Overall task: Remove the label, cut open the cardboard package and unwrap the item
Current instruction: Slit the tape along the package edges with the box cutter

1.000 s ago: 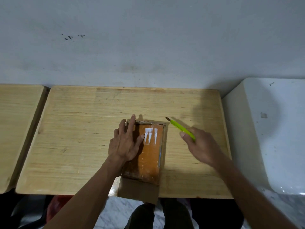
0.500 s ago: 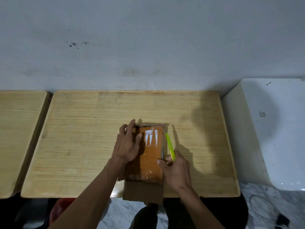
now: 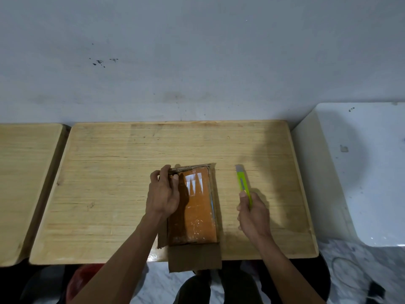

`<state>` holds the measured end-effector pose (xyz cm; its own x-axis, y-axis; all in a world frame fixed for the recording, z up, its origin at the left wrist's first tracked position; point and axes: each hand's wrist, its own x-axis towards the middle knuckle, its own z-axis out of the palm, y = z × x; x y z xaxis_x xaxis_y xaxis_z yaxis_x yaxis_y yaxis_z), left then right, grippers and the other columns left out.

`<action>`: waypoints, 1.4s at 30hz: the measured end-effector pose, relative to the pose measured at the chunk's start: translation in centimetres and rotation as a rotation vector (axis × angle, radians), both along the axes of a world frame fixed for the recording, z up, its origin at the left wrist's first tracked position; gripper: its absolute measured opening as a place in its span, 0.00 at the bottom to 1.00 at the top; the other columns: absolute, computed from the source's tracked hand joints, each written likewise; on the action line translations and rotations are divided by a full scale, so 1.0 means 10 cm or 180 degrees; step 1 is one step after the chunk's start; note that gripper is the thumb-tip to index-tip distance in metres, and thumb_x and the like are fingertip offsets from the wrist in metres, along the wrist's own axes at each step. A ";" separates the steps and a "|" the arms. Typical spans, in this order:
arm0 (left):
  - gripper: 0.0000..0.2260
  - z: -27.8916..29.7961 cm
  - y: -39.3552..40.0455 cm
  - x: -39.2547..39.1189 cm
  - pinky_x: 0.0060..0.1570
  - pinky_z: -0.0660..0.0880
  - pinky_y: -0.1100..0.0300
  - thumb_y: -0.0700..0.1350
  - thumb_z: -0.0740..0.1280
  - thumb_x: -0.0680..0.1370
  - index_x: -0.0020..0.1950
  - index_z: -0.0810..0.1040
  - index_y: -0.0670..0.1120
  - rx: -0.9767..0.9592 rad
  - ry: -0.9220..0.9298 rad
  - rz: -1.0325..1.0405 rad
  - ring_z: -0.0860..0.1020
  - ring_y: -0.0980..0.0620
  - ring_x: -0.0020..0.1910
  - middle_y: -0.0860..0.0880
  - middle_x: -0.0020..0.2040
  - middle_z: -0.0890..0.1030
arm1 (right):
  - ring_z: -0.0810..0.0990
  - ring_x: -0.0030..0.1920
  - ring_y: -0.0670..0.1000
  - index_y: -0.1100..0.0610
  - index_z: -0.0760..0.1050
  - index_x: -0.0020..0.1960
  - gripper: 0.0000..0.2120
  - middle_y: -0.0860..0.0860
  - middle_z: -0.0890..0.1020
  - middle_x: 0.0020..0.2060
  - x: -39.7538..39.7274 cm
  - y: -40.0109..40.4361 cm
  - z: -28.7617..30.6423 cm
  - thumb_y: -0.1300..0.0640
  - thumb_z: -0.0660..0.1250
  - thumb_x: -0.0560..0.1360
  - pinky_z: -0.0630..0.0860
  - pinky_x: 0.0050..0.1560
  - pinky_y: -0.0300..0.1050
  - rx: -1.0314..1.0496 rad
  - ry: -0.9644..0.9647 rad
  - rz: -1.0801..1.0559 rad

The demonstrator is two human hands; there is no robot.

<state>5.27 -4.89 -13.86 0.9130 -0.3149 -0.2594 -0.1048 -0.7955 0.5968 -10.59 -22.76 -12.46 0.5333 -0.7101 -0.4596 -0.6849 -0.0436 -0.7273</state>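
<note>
A wooden table [image 3: 109, 194] against a pale wall carries the cardboard package [image 3: 192, 257], which lies near its front edge with one flap hanging over. Inside sits an orange item [image 3: 195, 213] sheathed in glossy, likely slippery film. The person's left hand [image 3: 163, 194] grips the package's far-left corner. The right hand [image 3: 254, 213], well clear of the box, is closed around a green utility knife [image 3: 243, 183], blade out. The cardboard looks stiff and light, best steadied by its edges.
</note>
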 end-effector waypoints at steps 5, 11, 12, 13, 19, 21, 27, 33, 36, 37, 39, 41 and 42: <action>0.21 0.00 -0.02 -0.01 0.48 0.72 0.55 0.51 0.57 0.84 0.76 0.63 0.46 -0.0046 -0.0002 0.0032 0.78 0.37 0.58 0.37 0.72 0.65 | 0.75 0.34 0.50 0.65 0.78 0.43 0.24 0.62 0.81 0.38 0.00 -0.10 0.02 0.43 0.60 0.80 0.71 0.34 0.42 0.0089 -0.0224 -0.0475; 0.23 -0.04 -0.02 -0.02 0.51 0.76 0.49 0.52 0.57 0.84 0.77 0.60 0.46 -0.0081 0.0003 0.0018 0.76 0.36 0.60 0.37 0.72 0.65 | 0.79 0.36 0.55 0.58 0.79 0.49 0.14 0.55 0.81 0.36 -0.05 -0.16 -0.11 0.54 0.57 0.82 0.75 0.39 0.46 -0.0104 -0.0079 -0.0316; 0.23 -0.05 -0.01 -0.03 0.52 0.76 0.48 0.52 0.57 0.84 0.78 0.60 0.46 -0.0093 0.0000 0.0017 0.76 0.36 0.60 0.37 0.72 0.65 | 0.79 0.37 0.55 0.57 0.78 0.49 0.13 0.54 0.80 0.37 -0.07 -0.16 -0.14 0.54 0.56 0.82 0.77 0.41 0.47 -0.0095 -0.0025 -0.0227; 0.23 -0.05 -0.01 -0.03 0.53 0.76 0.47 0.52 0.57 0.84 0.78 0.60 0.46 -0.0106 -0.0001 0.0021 0.76 0.36 0.61 0.36 0.72 0.65 | 0.79 0.38 0.55 0.57 0.76 0.50 0.13 0.55 0.80 0.39 -0.08 -0.16 -0.17 0.54 0.55 0.82 0.77 0.44 0.48 -0.0092 0.0038 -0.0171; 0.23 -0.05 -0.03 -0.03 0.55 0.73 0.50 0.51 0.57 0.84 0.78 0.60 0.46 -0.0150 0.0007 0.0080 0.75 0.36 0.62 0.36 0.72 0.65 | 0.76 0.47 0.60 0.61 0.78 0.44 0.08 0.57 0.75 0.42 -0.12 -0.20 -0.24 0.57 0.67 0.78 0.67 0.46 0.42 -0.0718 0.0346 -0.0590; 0.23 -0.04 -0.03 -0.04 0.55 0.72 0.52 0.51 0.57 0.84 0.78 0.60 0.46 -0.0154 0.0024 0.0114 0.75 0.36 0.62 0.36 0.72 0.65 | 0.78 0.43 0.57 0.60 0.80 0.44 0.06 0.54 0.79 0.39 -0.13 -0.21 -0.26 0.57 0.71 0.75 0.66 0.44 0.41 -0.0766 0.0330 -0.0626; 0.20 0.03 -0.02 -0.08 0.51 0.69 0.55 0.49 0.56 0.85 0.75 0.64 0.43 -0.0136 0.0019 0.0258 0.74 0.39 0.62 0.36 0.70 0.67 | 0.78 0.54 0.61 0.59 0.78 0.56 0.16 0.59 0.79 0.51 -0.21 -0.24 -0.32 0.49 0.71 0.75 0.72 0.47 0.48 -0.0990 0.0659 -0.0430; 0.15 0.07 0.03 -0.05 0.47 0.70 0.55 0.49 0.55 0.85 0.66 0.73 0.44 -0.0148 -0.0041 0.0511 0.75 0.43 0.50 0.37 0.67 0.70 | 0.79 0.37 0.41 0.54 0.77 0.49 0.09 0.44 0.79 0.36 -0.34 0.25 0.27 0.50 0.72 0.75 0.70 0.37 0.32 -0.0493 0.0036 -0.0080; 0.15 0.06 0.05 -0.02 0.46 0.69 0.54 0.50 0.55 0.85 0.63 0.75 0.44 -0.0110 -0.0001 0.0595 0.76 0.43 0.50 0.38 0.65 0.72 | 0.79 0.37 0.38 0.49 0.75 0.50 0.09 0.42 0.81 0.37 -0.44 0.68 0.40 0.47 0.71 0.74 0.74 0.38 0.33 -0.0102 0.0235 0.0186; 0.14 0.06 0.05 -0.02 0.46 0.69 0.54 0.50 0.55 0.85 0.62 0.75 0.44 -0.0095 0.0025 0.0615 0.76 0.42 0.52 0.38 0.64 0.72 | 0.79 0.37 0.37 0.47 0.74 0.51 0.10 0.41 0.81 0.37 -0.45 0.77 0.39 0.46 0.71 0.74 0.73 0.38 0.32 -0.0057 0.0253 0.0144; 0.14 0.07 0.06 -0.02 0.46 0.70 0.53 0.50 0.55 0.85 0.61 0.75 0.44 -0.0081 0.0046 0.0646 0.76 0.43 0.51 0.39 0.62 0.73 | 0.77 0.37 0.36 0.45 0.73 0.52 0.10 0.38 0.78 0.34 -0.44 0.87 0.35 0.47 0.71 0.74 0.73 0.40 0.33 -0.0031 0.0188 -0.0020; 0.14 0.07 0.08 -0.02 0.47 0.69 0.53 0.50 0.55 0.85 0.60 0.76 0.43 -0.0061 0.0043 0.0693 0.75 0.44 0.50 0.39 0.61 0.74 | 0.78 0.38 0.39 0.43 0.72 0.53 0.10 0.39 0.78 0.35 -0.41 0.91 0.30 0.48 0.71 0.75 0.77 0.45 0.40 0.0014 0.0180 -0.0165; 0.14 0.08 0.09 -0.02 0.47 0.68 0.53 0.50 0.55 0.85 0.60 0.76 0.43 -0.0051 0.0040 0.0713 0.74 0.44 0.49 0.39 0.60 0.74 | 0.81 0.39 0.42 0.42 0.72 0.52 0.10 0.41 0.80 0.36 -0.39 0.91 0.27 0.48 0.71 0.75 0.80 0.47 0.44 0.0038 0.0150 -0.0264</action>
